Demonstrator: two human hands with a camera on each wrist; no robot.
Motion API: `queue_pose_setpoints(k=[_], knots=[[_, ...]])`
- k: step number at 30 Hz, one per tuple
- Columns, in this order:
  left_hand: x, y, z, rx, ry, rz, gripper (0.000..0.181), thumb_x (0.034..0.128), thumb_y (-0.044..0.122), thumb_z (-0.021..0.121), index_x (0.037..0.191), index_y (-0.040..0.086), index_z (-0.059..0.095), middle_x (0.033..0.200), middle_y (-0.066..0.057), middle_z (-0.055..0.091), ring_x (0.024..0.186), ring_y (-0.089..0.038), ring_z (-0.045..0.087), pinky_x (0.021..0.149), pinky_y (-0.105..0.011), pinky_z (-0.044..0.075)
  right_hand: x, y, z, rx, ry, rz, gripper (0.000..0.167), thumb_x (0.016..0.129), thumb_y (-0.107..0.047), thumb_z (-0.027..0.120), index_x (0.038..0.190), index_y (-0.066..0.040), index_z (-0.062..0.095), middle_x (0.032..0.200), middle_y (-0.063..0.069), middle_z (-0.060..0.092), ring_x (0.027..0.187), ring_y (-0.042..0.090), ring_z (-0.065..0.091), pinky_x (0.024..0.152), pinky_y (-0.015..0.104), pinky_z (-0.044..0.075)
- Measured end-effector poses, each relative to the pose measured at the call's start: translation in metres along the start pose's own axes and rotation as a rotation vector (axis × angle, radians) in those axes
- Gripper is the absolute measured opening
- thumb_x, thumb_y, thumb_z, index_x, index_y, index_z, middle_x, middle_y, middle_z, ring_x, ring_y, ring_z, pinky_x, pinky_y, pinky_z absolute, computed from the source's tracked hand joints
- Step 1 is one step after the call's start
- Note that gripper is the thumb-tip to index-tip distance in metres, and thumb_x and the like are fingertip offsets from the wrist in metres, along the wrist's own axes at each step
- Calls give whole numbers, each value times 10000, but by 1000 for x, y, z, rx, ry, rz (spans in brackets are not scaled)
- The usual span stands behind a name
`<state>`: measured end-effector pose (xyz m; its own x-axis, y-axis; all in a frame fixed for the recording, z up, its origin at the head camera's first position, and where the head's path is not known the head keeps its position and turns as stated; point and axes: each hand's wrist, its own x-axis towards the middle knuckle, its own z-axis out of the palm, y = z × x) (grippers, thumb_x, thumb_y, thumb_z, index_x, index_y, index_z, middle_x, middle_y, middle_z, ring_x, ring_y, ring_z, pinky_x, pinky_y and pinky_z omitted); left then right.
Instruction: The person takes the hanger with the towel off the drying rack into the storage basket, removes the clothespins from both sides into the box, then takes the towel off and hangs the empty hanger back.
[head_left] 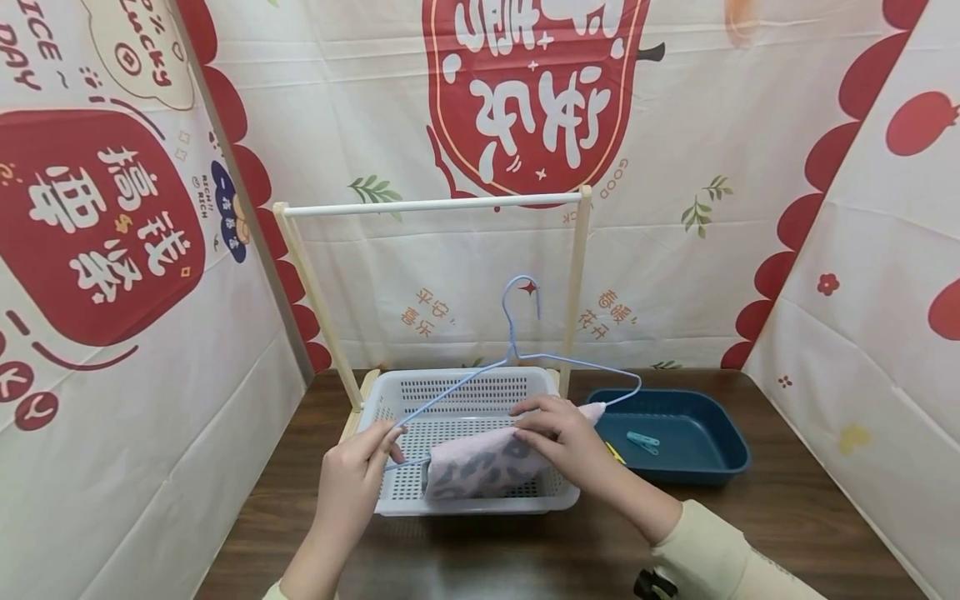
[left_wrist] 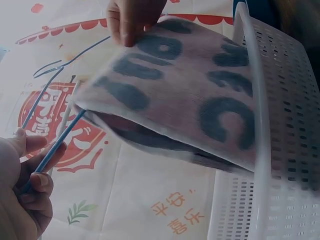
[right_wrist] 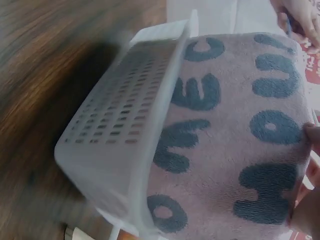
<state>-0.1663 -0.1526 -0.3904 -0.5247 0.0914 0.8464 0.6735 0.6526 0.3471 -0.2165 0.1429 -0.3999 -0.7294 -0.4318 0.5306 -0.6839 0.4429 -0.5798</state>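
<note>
A pink towel (head_left: 480, 475) with dark grey lettering hangs folded over the bottom bar of a light-blue wire hanger (head_left: 453, 387). My left hand (head_left: 352, 471) grips the hanger at its left corner, fingers curled round the wire in the left wrist view. At the towel's upper edge, my right hand (head_left: 558, 437) pinches the cloth against the bar. The hanger's hook points up. In the right wrist view, the towel's lower part (right_wrist: 200, 125) drops behind the rim of a white perforated basket (right_wrist: 160, 115), so its bottom end is hidden.
Behind the basket stands a rack with pale wooden posts and a white crossbar (head_left: 435, 202). To the right, a dark blue tray (head_left: 705, 433) holds teal clothes pegs (head_left: 643, 442) and a yellow item (head_left: 615, 452) partly hidden by my right hand. Printed cloth surrounds the brown table (head_left: 795, 500).
</note>
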Motion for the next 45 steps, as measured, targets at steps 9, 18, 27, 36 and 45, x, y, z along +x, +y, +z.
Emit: queue_pose_setpoints(k=[9, 18, 27, 36, 45], knots=[[-4, -6, 2, 42, -26, -73, 131, 847, -35, 707, 849, 92, 676, 594, 104, 552, 519, 15, 429, 480, -154, 350, 9, -9, -4, 365, 15, 328, 169, 1017, -229, 540, 989, -81, 618, 1217, 91, 632, 1086, 215, 544, 816, 308, 448], [-9, -14, 2, 83, -64, -186, 64, 884, 32, 696, 901, 94, 700, 554, 98, 511, 472, 9, 356, 434, -151, 281, 21, -14, -6, 501, 129, 460, 157, 1037, -109, 459, 980, 19, 529, 771, 76, 441, 736, 184, 444, 670, 289, 359], [-12, -21, -2, 155, -69, -260, 40, 922, 118, 677, 909, 89, 702, 527, 117, 476, 455, -22, 382, 437, -236, 344, 28, -16, -9, 888, 197, 384, 218, 1049, -90, 412, 861, -42, 512, 1461, 148, 452, 1364, 219, 362, 1011, 246, 323], [-10, -22, -6, 207, -86, -309, 48, 880, 70, 717, 928, 80, 713, 519, 104, 467, 456, -59, 405, 442, -251, 350, 40, -18, -10, 1048, 393, 579, 178, 1057, -84, 382, 919, -19, 471, 1253, 123, 538, 1092, 166, 505, 906, 255, 416], [-9, -26, -9, 275, -85, -324, 98, 886, 67, 712, 979, 40, 716, 526, 29, 534, 452, -77, 438, 435, -272, 358, 48, -23, -14, 1188, 442, 545, 174, 1072, -140, 354, 992, -17, 449, 1370, 174, 520, 1266, 232, 449, 1031, 304, 357]])
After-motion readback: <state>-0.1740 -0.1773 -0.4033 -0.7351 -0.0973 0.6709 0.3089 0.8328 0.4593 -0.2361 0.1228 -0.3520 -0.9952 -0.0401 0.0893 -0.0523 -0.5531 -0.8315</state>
